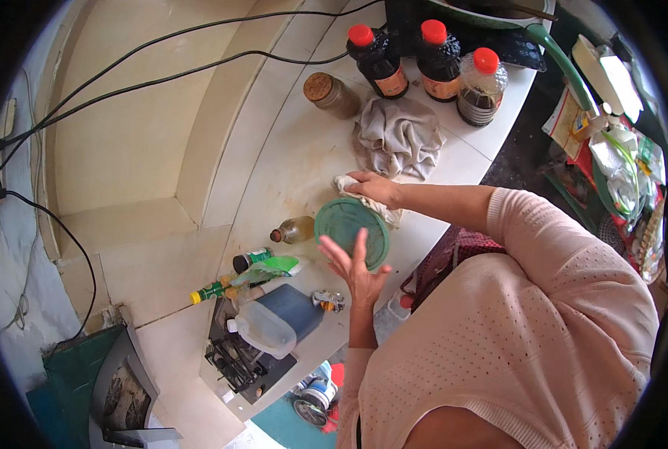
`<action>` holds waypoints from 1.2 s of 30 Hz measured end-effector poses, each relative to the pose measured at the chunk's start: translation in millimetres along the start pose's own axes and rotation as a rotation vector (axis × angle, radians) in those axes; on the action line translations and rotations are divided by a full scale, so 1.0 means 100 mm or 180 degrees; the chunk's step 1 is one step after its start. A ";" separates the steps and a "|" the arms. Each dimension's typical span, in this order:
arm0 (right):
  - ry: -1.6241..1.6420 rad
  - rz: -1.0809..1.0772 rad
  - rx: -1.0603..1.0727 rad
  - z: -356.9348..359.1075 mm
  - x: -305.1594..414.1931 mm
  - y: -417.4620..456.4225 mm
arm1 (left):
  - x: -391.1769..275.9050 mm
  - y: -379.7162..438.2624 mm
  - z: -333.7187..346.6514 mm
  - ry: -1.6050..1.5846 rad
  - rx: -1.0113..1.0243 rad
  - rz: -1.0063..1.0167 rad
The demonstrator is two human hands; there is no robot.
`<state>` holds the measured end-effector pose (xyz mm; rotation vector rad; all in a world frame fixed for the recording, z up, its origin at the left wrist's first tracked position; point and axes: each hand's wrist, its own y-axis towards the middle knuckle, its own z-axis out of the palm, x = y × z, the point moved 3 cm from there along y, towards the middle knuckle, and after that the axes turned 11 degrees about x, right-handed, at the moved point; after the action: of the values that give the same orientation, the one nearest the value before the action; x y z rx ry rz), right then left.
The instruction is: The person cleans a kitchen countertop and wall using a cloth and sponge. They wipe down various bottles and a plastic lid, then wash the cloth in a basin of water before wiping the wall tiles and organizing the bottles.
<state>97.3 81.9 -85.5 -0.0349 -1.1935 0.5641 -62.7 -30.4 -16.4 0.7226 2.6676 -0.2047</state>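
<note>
My right hand (374, 189) presses a bunched whitish cloth (391, 215) against the upper edge of a round green plastic lid or shallow bowl (345, 221). My left hand (361, 275), fingers spread, is over the lower part of the green piece; whether it touches it, I cannot tell. A small cork-stoppered glass bottle (299, 230) lies or stands just left of the green piece. Above my right hand, a crumpled greyish cloth (399, 134) lies on the white tiled counter (289, 163).
Red-capped bottles (439, 67) and a cork-lidded jar (334, 96) stand above the cloth. A pan with a green handle (561, 59) is at the upper right. Lower left are a large plastic jug (280, 320), a green-and-yellow bottle (210, 291) and a gas stove (236, 359). Black cables (199, 76) cross the upper left.
</note>
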 end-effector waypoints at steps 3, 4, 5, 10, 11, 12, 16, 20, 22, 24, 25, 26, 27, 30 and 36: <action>0.0162 -0.0273 -0.0037 0.00 -0.19 -0.06 | 0.10 -0.11 0.02 -0.1629 -0.1337 -0.1329; -0.0072 -0.0432 -0.0063 0.03 -0.19 -0.12 | 0.22 -0.19 0.16 -0.2474 -0.1433 -0.1526; -0.0311 -0.0597 -0.0107 0.05 -0.19 -0.17 | 0.31 -0.23 0.28 -0.3312 -0.1615 -0.1724; -0.0324 -0.0788 -0.0181 0.21 -0.13 -0.47 | 0.43 -0.28 0.50 -0.6143 -0.1205 -0.2006; 0.0055 -0.0797 -0.0250 0.23 -0.10 -0.52 | 0.42 -0.26 0.49 -0.6472 -0.1154 -0.1733; 0.0420 -0.0797 -0.0324 0.25 -0.07 -0.58 | 0.31 -0.20 0.40 -0.6810 -0.1097 -0.1446; 0.0412 -0.1242 -0.0484 0.30 0.08 -0.73 | -0.03 -0.03 0.14 -0.6867 -0.1064 -0.1458; -0.1252 -0.2251 -0.0559 0.32 0.53 -0.99 | 0.10 0.04 0.03 -0.6866 -0.0652 -0.1251; -0.1495 -0.2533 -0.0446 0.31 0.68 -1.00 | 0.13 0.08 -0.09 -0.6740 -0.0612 -0.1169; -0.1519 -0.2395 -0.0228 0.33 0.91 -0.90 | 0.20 0.08 -0.17 -0.6704 -0.0619 -0.1107; -0.1524 -0.2316 -0.0129 0.33 1.03 -0.86 | 0.25 0.07 -0.18 -0.6646 -0.0483 -0.1053; -0.1362 -0.2056 0.0010 0.32 1.14 -0.82 | 0.29 0.05 -0.18 -0.6588 -0.0347 -0.0998; -0.1199 -0.1702 0.0344 0.30 1.18 -0.71 | 0.31 0.04 -0.17 -0.6528 -0.0207 -0.0945; -0.0734 -0.1015 0.0990 0.25 1.15 -0.38 | 0.44 0.01 -0.03 -0.6770 -0.0089 -0.1062; -0.0315 -0.1103 0.2358 0.12 0.66 0.18 | 0.46 0.02 0.02 -0.6382 -0.0026 -0.1327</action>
<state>96.2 122.6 -29.4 0.8212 -0.9940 0.6726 -97.8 -8.6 -36.0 -0.1934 0.7993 -0.5863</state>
